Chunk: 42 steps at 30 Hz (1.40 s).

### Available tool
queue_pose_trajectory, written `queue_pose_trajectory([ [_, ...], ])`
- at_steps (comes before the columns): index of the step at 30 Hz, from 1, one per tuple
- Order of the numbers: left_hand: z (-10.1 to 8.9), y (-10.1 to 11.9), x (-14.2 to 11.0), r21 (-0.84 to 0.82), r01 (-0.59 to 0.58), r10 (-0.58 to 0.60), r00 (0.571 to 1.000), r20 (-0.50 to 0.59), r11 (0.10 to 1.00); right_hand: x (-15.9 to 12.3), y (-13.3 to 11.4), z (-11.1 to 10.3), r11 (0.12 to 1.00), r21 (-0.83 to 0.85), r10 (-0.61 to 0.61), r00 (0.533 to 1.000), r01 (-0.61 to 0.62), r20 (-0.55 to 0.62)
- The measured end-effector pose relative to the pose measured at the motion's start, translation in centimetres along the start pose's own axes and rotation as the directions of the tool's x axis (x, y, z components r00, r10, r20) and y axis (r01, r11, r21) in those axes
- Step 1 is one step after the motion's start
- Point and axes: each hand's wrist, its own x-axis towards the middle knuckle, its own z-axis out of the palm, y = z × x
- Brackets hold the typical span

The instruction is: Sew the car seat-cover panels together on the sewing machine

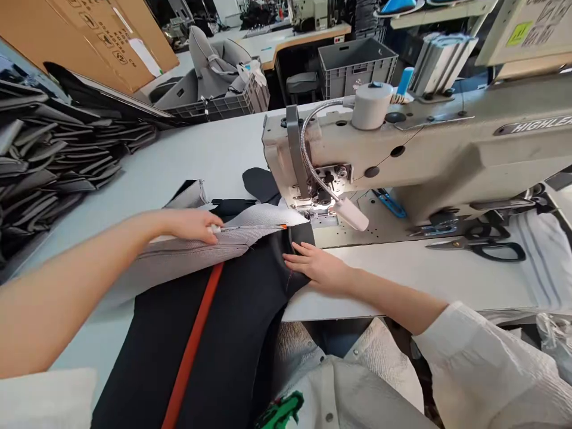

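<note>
A black fabric panel with an orange stripe lies on the sewing table, with a grey mesh piece on top of it. My left hand is closed, pinching a thin silver tool with an orange tip against the grey mesh edge. Flat on the black fabric near the needle area rests my right hand, fingers stretched out. The beige sewing machine stands just behind both hands, its lamp lit over the needle plate.
Black-handled scissors lie on the table to the right of the machine bed. Stacks of dark cut pieces fill the left. Grey crates and cardboard boxes stand behind the table.
</note>
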Motion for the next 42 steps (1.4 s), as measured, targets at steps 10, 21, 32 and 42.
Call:
queue_pose_trajectory([
  [10,4.5,3.8,1.2,0.296,-0.128,0.155,0.985,-0.071,0.947,0.8,-2.7,2.2,0.974,-0.027,0.214,0.950,-0.226,-0.227],
  [21,-0.6,12.4,1.7,-0.015,-0.193,0.186,0.918,0.351,0.981,0.7,-2.4,2.5,0.990,-0.112,0.057,0.974,-0.083,-0.220],
  [32,1.6,11.1,3.7,-0.306,0.083,0.103,0.832,0.545,0.948,-1.6,-4.3,2.4,0.934,-0.347,-0.038,0.942,-0.085,-0.334],
  [42,2.2,12.0,5.7,-0.217,0.114,0.015,0.857,0.515,0.970,-1.4,-2.3,2.7,0.955,-0.263,0.036,0.937,-0.134,-0.348],
])
